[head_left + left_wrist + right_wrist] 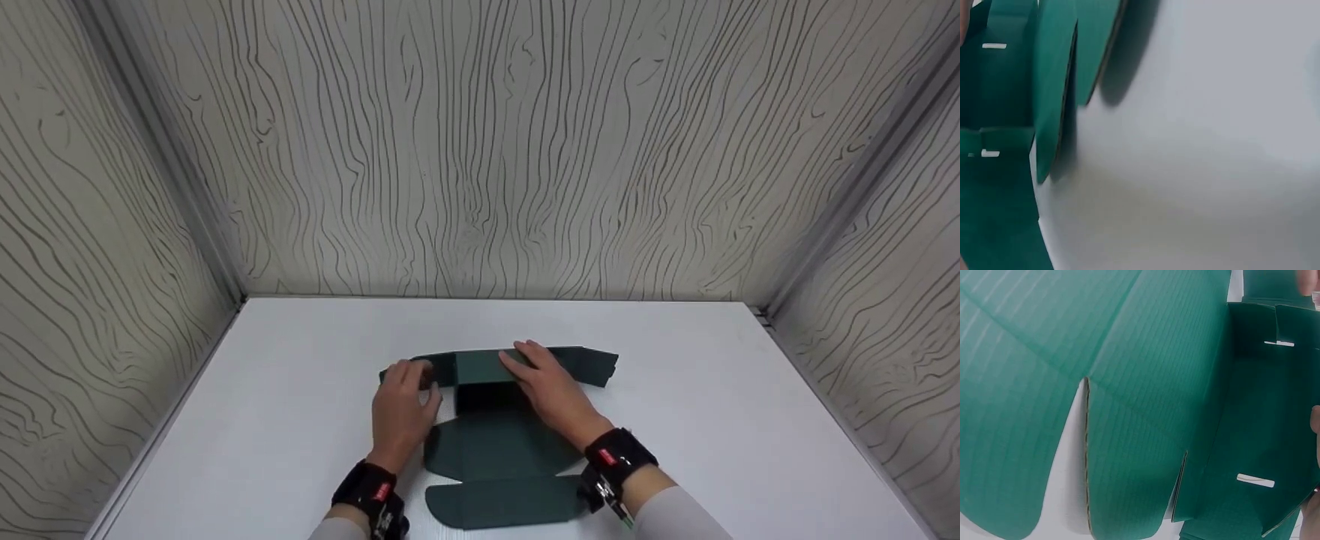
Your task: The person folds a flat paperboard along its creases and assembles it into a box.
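Observation:
A dark green corrugated cardboard box (499, 446), partly folded, lies before me with its lid panels spread toward my body. Its far wall (480, 367) stands raised, with flaps reaching out to both sides. My left hand (400, 412) has its fingers bent over the left side flap (444, 367), thumb on the near side. Across the right part of the far wall, my right hand (556, 397) holds on with fingers over the top; its thumb is hidden in the head view. Inside the box, the right wrist view shows white slots (1255, 480).
The box lies on a white table (285, 420) bounded by wood-grain panels (480, 150) at the back and sides. Rounded lid flaps (444, 504) stick out toward the left near my forearm. Further right, the far wall's right flap (596, 366) extends past my right hand.

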A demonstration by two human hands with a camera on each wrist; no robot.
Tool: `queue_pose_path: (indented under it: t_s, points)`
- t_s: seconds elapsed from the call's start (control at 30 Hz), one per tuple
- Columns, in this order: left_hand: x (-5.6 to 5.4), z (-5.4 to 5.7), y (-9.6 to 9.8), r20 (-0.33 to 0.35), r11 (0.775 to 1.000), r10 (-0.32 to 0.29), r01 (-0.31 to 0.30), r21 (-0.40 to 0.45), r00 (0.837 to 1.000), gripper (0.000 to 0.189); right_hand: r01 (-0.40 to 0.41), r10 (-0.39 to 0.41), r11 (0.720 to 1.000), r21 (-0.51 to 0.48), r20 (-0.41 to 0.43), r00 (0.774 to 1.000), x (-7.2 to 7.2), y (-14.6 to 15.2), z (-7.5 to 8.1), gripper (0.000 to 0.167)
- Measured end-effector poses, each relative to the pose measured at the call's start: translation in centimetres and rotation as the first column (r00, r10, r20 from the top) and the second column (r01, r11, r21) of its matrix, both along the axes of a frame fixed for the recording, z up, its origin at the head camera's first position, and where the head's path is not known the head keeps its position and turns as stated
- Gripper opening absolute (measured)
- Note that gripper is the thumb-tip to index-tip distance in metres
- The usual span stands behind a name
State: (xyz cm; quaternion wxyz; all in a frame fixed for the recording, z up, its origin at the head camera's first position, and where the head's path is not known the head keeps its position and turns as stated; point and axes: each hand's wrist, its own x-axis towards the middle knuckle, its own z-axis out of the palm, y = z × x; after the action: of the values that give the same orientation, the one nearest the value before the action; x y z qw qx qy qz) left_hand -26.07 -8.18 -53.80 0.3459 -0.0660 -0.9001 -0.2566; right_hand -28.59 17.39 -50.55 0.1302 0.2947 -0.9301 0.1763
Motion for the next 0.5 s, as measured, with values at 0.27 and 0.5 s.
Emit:
queue_pose_path:
  t_s: [0.27,0.5]
  points:
    - [-0.9,0.7,-2.2,0.107,0.968,0.101,-0.122,0.221,0.989,0.059,0.000,0.000,1.000,0.017,-0.004,1.000,0.0,0.0,0.2,0.046]
    - [-0.9,0.7,-2.8,0.335,0.887,-0.025,-0.134,0.442,0.942,0.053,0.004,-0.004,1.000,0.015,-0.008,1.000,-0.2,0.0,0.0,0.048]
